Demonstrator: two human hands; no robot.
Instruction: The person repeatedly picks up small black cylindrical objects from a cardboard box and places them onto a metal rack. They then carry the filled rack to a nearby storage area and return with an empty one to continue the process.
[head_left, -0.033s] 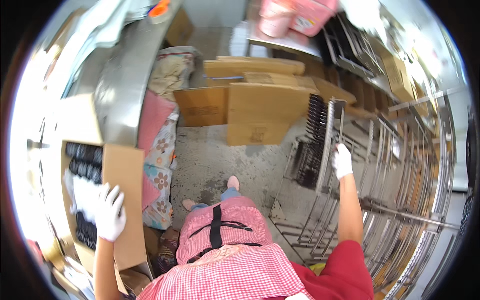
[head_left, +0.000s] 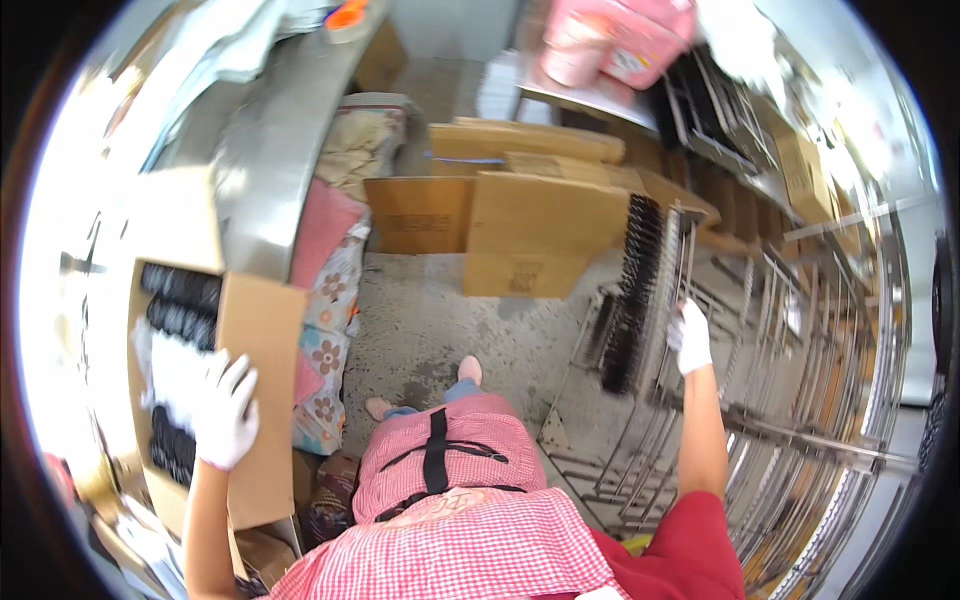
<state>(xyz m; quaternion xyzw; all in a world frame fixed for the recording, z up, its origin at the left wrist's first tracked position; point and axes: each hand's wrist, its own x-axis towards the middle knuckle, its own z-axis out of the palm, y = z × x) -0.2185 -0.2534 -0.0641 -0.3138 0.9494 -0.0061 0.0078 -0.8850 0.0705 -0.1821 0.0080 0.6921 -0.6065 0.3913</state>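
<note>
My left hand (head_left: pixel 228 412), in a white glove, lies with spread fingers at the inner edge of an open cardboard box (head_left: pixel 262 400). In that box are black bundles (head_left: pixel 182 288) and crumpled white wrapping (head_left: pixel 175 362), partly under my fingertips. Out to the right, my white-gloved right hand (head_left: pixel 690 338) is closed on the side of an upright metal rack (head_left: pixel 685 222). Along the rack's left side runs a dense row of dark pieces (head_left: pixel 640 270); blur hides what kind they are. My right fingertips are partly hidden.
Wire racks (head_left: pixel 800 330) fill the right side. Folded cardboard (head_left: pixel 550 225) stands ahead on the grey floor. A steel table (head_left: pixel 265 120) runs along the left, with floral cloth (head_left: pixel 325 350) beside it. Pink containers (head_left: pixel 615 50) sit on a far table.
The whole view has shifted slightly, so most things appear a little further right and lower. Both hands keep nearly the same places on the box and the rack.
</note>
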